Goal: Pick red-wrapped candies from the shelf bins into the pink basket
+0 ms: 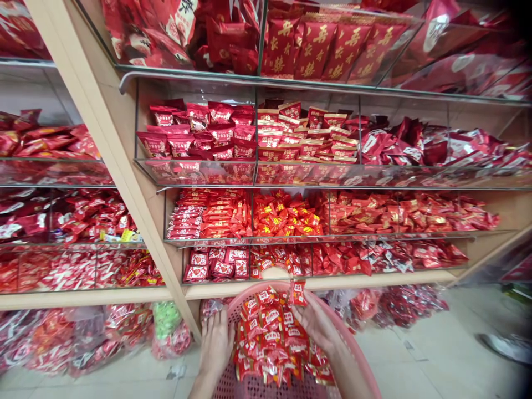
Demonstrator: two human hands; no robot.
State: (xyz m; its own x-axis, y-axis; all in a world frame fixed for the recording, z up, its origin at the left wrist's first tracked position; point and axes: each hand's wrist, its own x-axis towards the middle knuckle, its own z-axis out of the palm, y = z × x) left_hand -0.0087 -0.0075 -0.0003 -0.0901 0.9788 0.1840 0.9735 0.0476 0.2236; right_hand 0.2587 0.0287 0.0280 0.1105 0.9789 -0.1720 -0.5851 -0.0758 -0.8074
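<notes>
A pink plastic basket (353,338) stands low in front of me, heaped with small red candy packets (272,335). At its left side, my left hand (218,341) lies with fingers stretched out, touching the rim area beside the heap; it holds nothing that I can see. My right hand (318,321) reaches in over the basket's right side and grips one red candy packet (298,292) by its lower part, lifted at the far edge of the heap. The fingers behind that packet are partly hidden.
Just beyond the basket is a wooden shelf unit (332,282) with glass-fronted compartments of red packets (286,213). A slanting wooden upright (108,144) divides it on the left. Clear bags of sweets (124,327) lie underneath on the tiled floor (419,360). A shoe (505,346) shows at right.
</notes>
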